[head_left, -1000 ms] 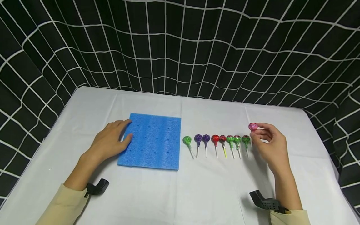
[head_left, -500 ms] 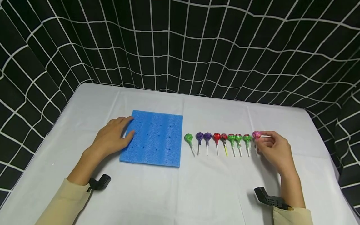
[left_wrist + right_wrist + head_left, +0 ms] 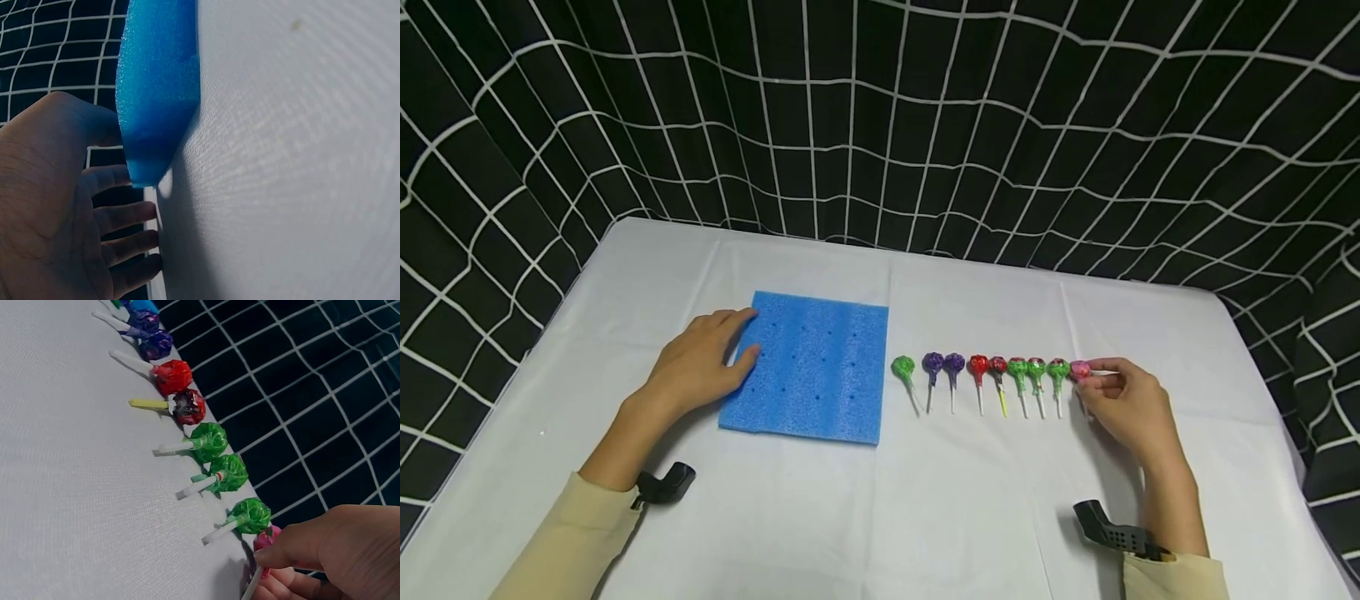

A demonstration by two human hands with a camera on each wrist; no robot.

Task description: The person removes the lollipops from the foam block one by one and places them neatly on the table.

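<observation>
My right hand pinches a pink-wrapped lollipop by its head, at the right end of a row of lollipops. In the right wrist view its white stick slants down from under my thumb. Right beside it lies a green lollipop, then more green ones, a red lollipop and purple ones, with a lone green lollipop at the left end. My left hand rests at the left edge of a blue foam board dotted with small holes, thumb and fingertips on its edge, fingers relaxed.
A white cloth covers the table. Behind it and at the sides hangs a black curtain with a white grid. Each wrist wears a black camera mount, such as the right mount.
My right hand has lowered the pink lollipop toward the table and brought it in beside the last green one. That green lollipop now lies straighter in the row. My left hand stays at the board.
</observation>
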